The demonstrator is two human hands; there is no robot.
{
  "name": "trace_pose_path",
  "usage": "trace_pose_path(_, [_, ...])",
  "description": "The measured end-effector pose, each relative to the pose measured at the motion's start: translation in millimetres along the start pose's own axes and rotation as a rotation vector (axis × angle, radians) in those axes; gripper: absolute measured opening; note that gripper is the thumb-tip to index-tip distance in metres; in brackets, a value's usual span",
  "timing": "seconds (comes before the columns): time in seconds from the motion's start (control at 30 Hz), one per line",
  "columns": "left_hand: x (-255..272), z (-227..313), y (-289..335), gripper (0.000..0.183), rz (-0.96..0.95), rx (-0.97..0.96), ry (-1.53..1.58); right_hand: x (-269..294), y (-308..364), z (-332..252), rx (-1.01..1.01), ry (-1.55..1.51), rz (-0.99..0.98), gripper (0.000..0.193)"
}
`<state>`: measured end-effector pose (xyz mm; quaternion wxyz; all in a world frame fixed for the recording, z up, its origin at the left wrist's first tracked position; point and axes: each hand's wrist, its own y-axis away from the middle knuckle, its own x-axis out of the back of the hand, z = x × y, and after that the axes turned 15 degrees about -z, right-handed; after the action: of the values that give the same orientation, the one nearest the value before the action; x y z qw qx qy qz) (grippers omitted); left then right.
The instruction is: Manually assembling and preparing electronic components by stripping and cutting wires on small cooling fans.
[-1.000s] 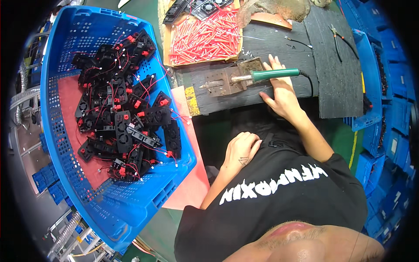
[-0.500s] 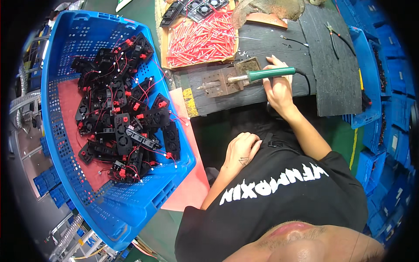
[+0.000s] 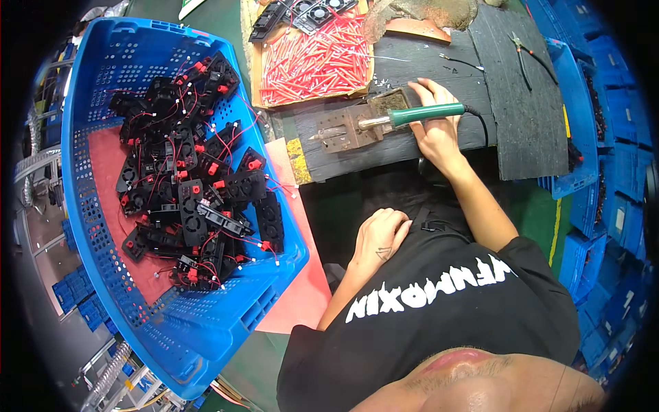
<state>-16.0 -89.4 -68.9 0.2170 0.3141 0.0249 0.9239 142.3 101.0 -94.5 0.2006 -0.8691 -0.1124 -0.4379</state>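
1. Head view: the right hand (image 3: 438, 141) is at the table (image 3: 439, 72), fingers partly spread behind the soldering iron (image 3: 429, 113); whether it grips, I cannot tell
2. The iron's green handle slants up from a rusty stand (image 3: 349, 130)
3. The left hand (image 3: 381, 237) rests on the lap, fingers together, palm hidden
4. Left, a blue crate (image 3: 274, 302) holds black fan units (image 3: 191, 214)
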Motion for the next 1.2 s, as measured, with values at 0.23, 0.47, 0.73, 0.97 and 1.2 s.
trace_pose_path(0.23, [3.4,1.0,0.6,0.009,-0.02,0.033,0.01,25.0,-14.1,9.7,0.117,0.0,-0.305,0.09])
trace_pose_path(0.47, [1.1,0.0,-0.7,0.008,0.0,0.011,0.012,26.1,-18.9,13.5,0.075,-0.02,-0.339,0.089])
trace_pose_path(0.73, [-2.4,-1.7,-0.5,0.008,0.002,0.007,0.009,22.9,-15.9,15.8,0.066,-0.022,-0.33,0.09])
trace_pose_path(0.97, [-2.1,-1.8,-3.0,0.008,0.007,0.013,0.005,28.0,-5.5,13.2,0.095,-0.07,-0.335,0.088])
trace_pose_path(1.2, [0.0,1.9,-5.3,0.009,0.005,-0.007,-0.013,24.4,0.2,12.8,0.047,-0.057,-0.328,0.083])
